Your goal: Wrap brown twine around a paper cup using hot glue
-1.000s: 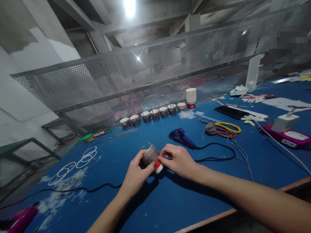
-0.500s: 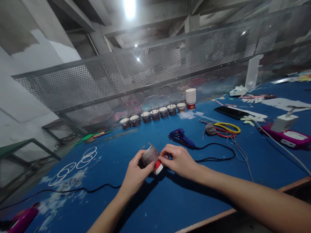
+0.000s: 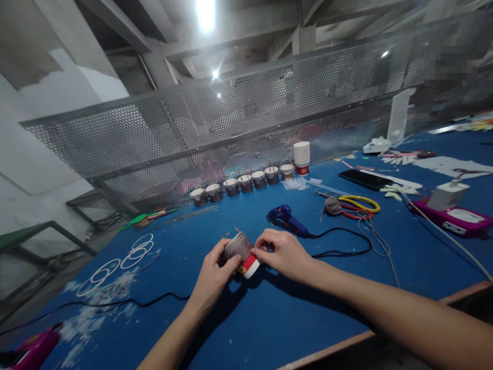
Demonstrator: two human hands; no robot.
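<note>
A paper cup [image 3: 250,265] with a red band and a white end is tilted above the blue table, its upper part wound with grey-brown cord [image 3: 239,245]. My left hand [image 3: 216,267] is wrapped round its left side, thumb across the front. The fingers of my right hand [image 3: 278,252] are pinched together at the cup's right side, where the cord meets the red band. Whether they grip cord or the cup is too small to tell. Behind my right hand lies a blue glue gun [image 3: 288,220], its black cable running right.
Several cord-wrapped cups [image 3: 245,183] stand in a row by the mesh screen, beside stacked paper cups [image 3: 302,156]. White rings [image 3: 138,251] lie left. Grey yarn [image 3: 333,205], yellow-handled scissors [image 3: 360,203], a black phone [image 3: 365,179] and a magenta power strip [image 3: 454,216] are right.
My left thumb has moved up and left on the cup, and more of the red band and white end now shows. My right hand has hardly moved.
</note>
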